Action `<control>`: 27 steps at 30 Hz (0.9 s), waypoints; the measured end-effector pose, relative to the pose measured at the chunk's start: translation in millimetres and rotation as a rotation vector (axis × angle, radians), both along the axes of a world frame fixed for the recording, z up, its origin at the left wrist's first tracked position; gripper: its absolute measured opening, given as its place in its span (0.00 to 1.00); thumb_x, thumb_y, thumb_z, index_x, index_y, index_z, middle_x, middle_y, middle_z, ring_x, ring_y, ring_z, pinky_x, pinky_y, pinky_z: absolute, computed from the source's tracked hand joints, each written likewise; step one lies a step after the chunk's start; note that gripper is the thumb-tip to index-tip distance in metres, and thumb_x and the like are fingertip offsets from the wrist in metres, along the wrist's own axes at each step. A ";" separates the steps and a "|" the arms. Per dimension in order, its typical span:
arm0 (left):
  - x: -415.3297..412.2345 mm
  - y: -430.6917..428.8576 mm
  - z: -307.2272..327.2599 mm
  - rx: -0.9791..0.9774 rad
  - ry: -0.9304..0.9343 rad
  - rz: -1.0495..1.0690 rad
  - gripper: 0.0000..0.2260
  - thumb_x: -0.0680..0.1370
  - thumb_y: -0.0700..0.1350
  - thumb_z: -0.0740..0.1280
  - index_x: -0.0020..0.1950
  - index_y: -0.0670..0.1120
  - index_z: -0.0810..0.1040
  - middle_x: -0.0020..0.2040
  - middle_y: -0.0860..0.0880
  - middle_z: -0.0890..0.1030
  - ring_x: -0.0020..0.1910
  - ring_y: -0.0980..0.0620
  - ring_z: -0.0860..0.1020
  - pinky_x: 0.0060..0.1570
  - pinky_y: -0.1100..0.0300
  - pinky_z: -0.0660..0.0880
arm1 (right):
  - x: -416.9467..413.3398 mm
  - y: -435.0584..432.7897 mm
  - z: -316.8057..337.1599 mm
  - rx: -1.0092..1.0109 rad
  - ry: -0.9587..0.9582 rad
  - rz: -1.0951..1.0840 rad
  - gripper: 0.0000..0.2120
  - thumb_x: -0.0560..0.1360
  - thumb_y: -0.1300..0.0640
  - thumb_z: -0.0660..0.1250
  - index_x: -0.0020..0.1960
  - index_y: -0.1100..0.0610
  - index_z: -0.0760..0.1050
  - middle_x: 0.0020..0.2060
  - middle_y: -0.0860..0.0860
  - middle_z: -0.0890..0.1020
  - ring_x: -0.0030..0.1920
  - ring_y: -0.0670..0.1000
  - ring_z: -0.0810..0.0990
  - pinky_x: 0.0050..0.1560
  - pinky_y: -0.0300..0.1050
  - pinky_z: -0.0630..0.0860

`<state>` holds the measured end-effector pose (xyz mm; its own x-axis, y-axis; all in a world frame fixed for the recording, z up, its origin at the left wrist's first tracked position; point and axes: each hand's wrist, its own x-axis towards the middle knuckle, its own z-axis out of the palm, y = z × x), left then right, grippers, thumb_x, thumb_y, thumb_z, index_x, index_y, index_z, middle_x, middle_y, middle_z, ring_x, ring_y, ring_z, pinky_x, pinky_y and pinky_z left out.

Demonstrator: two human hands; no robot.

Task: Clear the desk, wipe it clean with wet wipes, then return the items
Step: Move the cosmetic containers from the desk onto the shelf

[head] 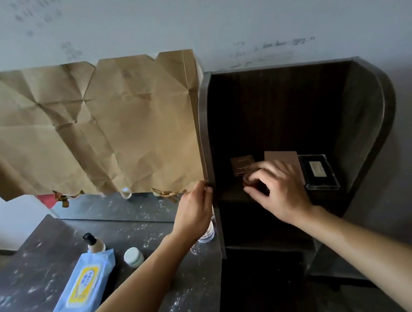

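The dark desk [45, 276] is speckled with white dust. On it lie a blue pack of wet wipes [83, 284], a small bottle with a black cap [93, 242], a white-lidded jar [133, 257] and a clear jar [207, 234] partly hidden under my left wrist. My left hand [196, 209] grips the front edge of the dark shelf unit's side panel [205, 129]. My right hand [280, 190] reaches into the shelf and holds a small round brownish container [248, 180].
In the shelf sit a small brown box [242, 164], a pinkish card [283, 157] and a black case with a clear lid [318, 172]. Creased brown paper [86, 129] covers the mirror behind the desk. The shelf's lower compartments are dark.
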<state>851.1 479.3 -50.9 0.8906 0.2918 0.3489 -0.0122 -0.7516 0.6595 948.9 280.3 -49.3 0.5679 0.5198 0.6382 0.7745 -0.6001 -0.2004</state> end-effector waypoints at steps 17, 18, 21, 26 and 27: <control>-194.2 193.4 -92.1 0.159 0.493 0.096 0.07 0.77 0.47 0.60 0.48 0.45 0.75 0.44 0.46 0.81 0.45 0.43 0.78 0.41 0.53 0.73 | -170.0 160.7 -97.2 -0.170 0.407 0.102 0.05 0.69 0.51 0.70 0.43 0.50 0.76 0.38 0.43 0.79 0.38 0.47 0.79 0.33 0.44 0.76; -205.5 207.2 -97.5 0.155 0.511 0.117 0.08 0.77 0.47 0.60 0.49 0.45 0.76 0.45 0.47 0.81 0.46 0.44 0.78 0.43 0.52 0.73 | -176.5 174.4 -104.6 -0.194 0.443 0.090 0.06 0.69 0.50 0.69 0.44 0.50 0.76 0.39 0.43 0.79 0.39 0.48 0.80 0.34 0.46 0.76; -228.7 245.0 -112.2 0.126 0.561 0.170 0.11 0.78 0.47 0.61 0.57 0.48 0.77 0.51 0.48 0.82 0.53 0.45 0.77 0.47 0.55 0.73 | -192.6 211.0 -120.4 -0.249 0.524 0.069 0.08 0.69 0.49 0.67 0.46 0.49 0.76 0.41 0.45 0.80 0.42 0.50 0.80 0.38 0.47 0.77; -240.1 296.3 -132.8 0.056 0.652 0.254 0.15 0.77 0.48 0.61 0.63 0.49 0.74 0.53 0.49 0.82 0.53 0.46 0.78 0.49 0.55 0.75 | -193.2 258.3 -134.0 -0.336 0.550 0.085 0.11 0.72 0.48 0.66 0.53 0.50 0.75 0.48 0.45 0.79 0.48 0.49 0.79 0.43 0.43 0.72; -239.5 304.5 -136.5 0.040 0.665 0.268 0.15 0.77 0.48 0.61 0.63 0.49 0.74 0.52 0.49 0.82 0.53 0.46 0.78 0.49 0.54 0.75 | -188.8 267.5 -137.1 -0.344 0.561 0.079 0.12 0.73 0.48 0.66 0.55 0.50 0.75 0.49 0.45 0.79 0.49 0.49 0.79 0.43 0.42 0.71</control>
